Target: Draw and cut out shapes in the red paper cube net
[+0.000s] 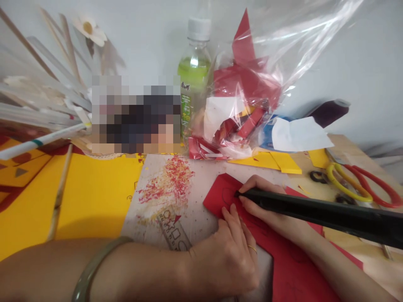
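Observation:
A red paper [299, 268] with dark drawn lines runs from the middle of the table to the lower right. My left hand [225, 251], closed with its fingers together, presses its fingertips on the paper's left edge. In my right hand [267, 209] is a black pen [315, 209], seen very large, with its tip at a curved line near the paper's far end. Just left of my left hand lies a clear stencil ruler [174, 230], partly covered by that hand. Under the paper is a pale board [204, 172] with red and yellow specks.
Yellow paper [97, 193] with a thin wooden stick [59, 193] covers the left side. Behind stand a green drink bottle [194, 71] and a clear bag of red paper scraps [236, 113]. Scissors [349, 182] with yellow and red handles lie right. White tubes and sticks [40, 113] crowd the left back.

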A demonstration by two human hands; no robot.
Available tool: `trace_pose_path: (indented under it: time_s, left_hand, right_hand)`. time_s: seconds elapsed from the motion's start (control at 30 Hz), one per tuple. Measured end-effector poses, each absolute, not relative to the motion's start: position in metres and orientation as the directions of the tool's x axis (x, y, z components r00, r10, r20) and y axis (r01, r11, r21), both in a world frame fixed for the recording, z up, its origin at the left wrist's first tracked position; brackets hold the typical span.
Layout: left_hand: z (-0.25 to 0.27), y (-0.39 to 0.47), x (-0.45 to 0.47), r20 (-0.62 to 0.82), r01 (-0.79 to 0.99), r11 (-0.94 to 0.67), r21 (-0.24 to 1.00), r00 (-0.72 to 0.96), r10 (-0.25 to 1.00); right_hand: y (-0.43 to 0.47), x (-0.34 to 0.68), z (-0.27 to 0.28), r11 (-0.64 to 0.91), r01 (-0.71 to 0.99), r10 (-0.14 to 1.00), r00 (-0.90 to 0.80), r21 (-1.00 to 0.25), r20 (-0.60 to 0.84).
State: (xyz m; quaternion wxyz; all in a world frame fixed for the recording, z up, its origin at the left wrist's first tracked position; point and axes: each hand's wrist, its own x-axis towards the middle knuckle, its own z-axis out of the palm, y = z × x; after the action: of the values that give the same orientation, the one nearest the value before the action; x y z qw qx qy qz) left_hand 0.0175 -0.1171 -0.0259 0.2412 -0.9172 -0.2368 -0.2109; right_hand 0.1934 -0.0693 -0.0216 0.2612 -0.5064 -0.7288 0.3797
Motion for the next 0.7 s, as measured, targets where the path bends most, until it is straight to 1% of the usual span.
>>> trace_pose_path:
  time_s: [0.27,0.7]
  left_hand:
    - [-0.0268,-0.1186,0.018,0.49,0.534,-0.766,-0.359,0.806,0.333]
    - [-0.0237,-0.1176,0.0157,0.475,0.515,-0.778,-0.359,0.819,0.323]
  right_hand:
    - [-0.0689,0.1938,-0.0202,0.216,0.526,0.938,-0.347,-0.823,0.024]
    - [-0.0692,0.1924,-0.0211,0.201,0.543,0.946,-0.325,-0.815,0.016]
